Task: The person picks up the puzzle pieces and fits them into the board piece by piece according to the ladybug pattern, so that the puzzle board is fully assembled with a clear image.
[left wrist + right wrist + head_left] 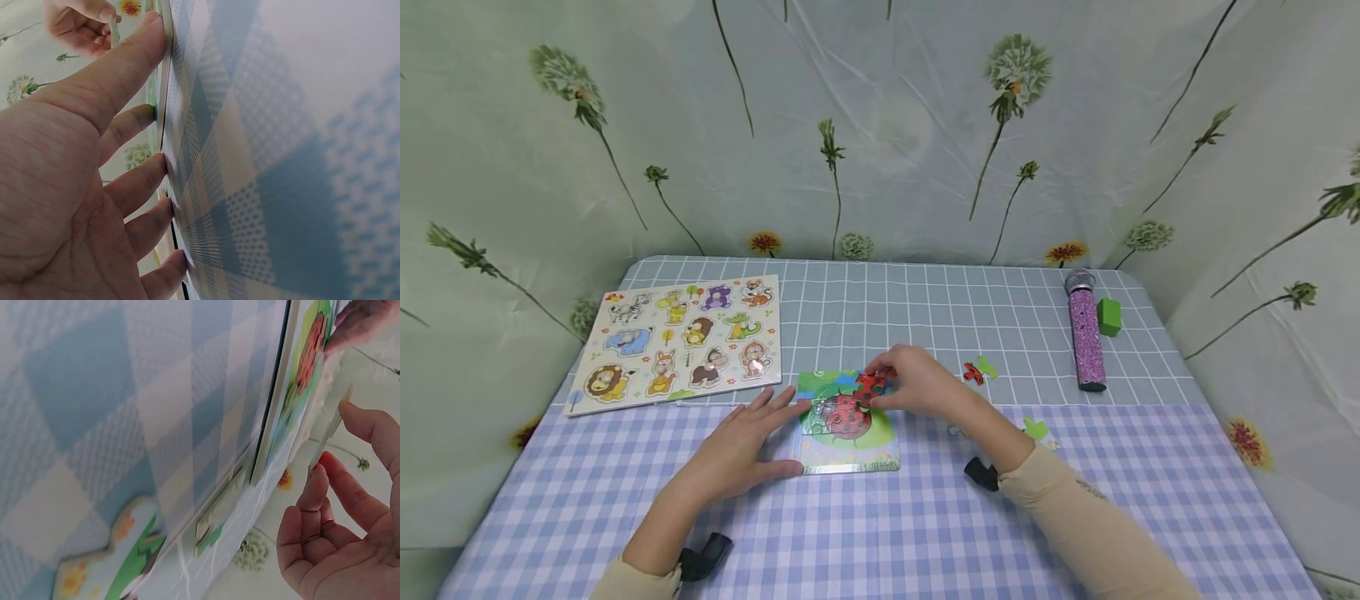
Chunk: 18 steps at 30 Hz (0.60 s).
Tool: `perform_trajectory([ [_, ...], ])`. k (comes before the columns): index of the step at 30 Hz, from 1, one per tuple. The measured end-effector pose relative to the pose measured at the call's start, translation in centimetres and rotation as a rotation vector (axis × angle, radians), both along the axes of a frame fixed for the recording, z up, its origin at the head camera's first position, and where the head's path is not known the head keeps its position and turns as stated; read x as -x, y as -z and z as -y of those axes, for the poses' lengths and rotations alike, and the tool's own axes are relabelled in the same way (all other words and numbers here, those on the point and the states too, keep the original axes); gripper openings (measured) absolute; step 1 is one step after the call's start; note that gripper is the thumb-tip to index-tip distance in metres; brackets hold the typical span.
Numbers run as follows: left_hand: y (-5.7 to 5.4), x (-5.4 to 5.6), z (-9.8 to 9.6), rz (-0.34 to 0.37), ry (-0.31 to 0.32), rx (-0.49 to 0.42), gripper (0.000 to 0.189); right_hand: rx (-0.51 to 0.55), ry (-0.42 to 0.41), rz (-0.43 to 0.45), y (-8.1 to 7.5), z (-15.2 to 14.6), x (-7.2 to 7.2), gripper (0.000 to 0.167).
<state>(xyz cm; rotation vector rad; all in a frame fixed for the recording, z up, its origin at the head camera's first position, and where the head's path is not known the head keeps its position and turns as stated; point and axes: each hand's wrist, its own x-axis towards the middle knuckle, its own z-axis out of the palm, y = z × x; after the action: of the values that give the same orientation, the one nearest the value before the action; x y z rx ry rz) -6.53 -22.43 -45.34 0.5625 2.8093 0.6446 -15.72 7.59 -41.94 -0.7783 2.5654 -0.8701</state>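
Observation:
A square ladybug puzzle board (850, 458) lies in front of me on the checked cloth. My left hand (748, 450) rests at its left side, fingers spread and fairly straight; the left wrist view shows thumb and fingertips along the board's edge. Between thumb and fingers, my right hand (917, 383) pinches a red puzzle piece with dark spots (870, 389) above the board's upper right corner. In the right wrist view that thin piece (334, 425) is seen edge-on, raised off the board, the other fingers curled.
Loose puzzle pieces lie to the right: a red one (973, 373), a green one (987, 367) and another green one (1036, 428). A wooden animal puzzle (685, 342) sits at the back left. A glittery purple microphone (1086, 337) and a green block (1108, 317) stand at the right.

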Motion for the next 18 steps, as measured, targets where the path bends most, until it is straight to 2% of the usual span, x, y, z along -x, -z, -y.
perform_trajectory([
  [11, 0.1, 0.0, 0.0, -0.011, 0.005, -0.008, 0.084, -0.038, -0.086, -0.032, 0.5, 1.8, -0.5, 0.041],
  [18, 0.0, -0.1, 0.1, -0.011, 0.006, -0.011, 0.084, -0.04, -0.138, -0.02, 0.8, 2.8, -1.0, 0.039],
])
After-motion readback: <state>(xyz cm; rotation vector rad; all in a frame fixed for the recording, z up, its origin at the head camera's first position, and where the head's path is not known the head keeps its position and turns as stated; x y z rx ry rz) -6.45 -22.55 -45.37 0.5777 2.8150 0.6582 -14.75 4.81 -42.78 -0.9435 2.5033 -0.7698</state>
